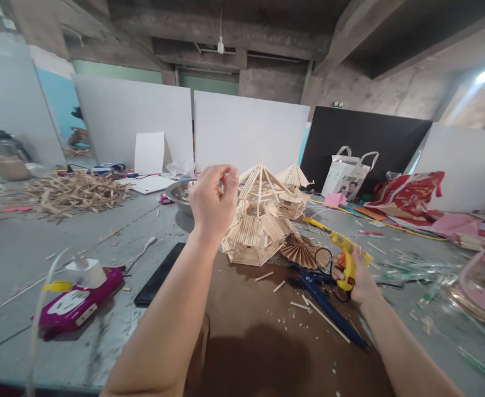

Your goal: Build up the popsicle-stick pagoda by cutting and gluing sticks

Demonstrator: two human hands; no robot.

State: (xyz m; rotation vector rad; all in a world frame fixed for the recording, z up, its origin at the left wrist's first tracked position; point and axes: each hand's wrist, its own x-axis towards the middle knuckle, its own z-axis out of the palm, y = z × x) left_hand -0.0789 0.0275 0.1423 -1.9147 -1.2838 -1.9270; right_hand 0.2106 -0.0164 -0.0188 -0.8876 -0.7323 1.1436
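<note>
My left hand (214,196) is raised just left of the pavilion model (252,237) made of thin wooden sticks. Its fingers are curled together, and whatever they may pinch is hidden. In my right hand (363,278) is a yellow hot glue gun (345,251), its nozzle pointing left toward the model. Beside the model lies a brown pleated paper fan (302,252). Blue-handled pliers (333,311) rest on the brown board (246,331) below the glue gun, among a few loose sticks. A second stick model (295,175) stands behind the first.
A metal bowl (178,194) is behind my left forearm, with a black phone (159,275) nearer. A purple power strip (80,303) with cords lies left. Farther back is a stick pile (79,193). A white bag (344,173) and clear plastic pieces (416,267) are right.
</note>
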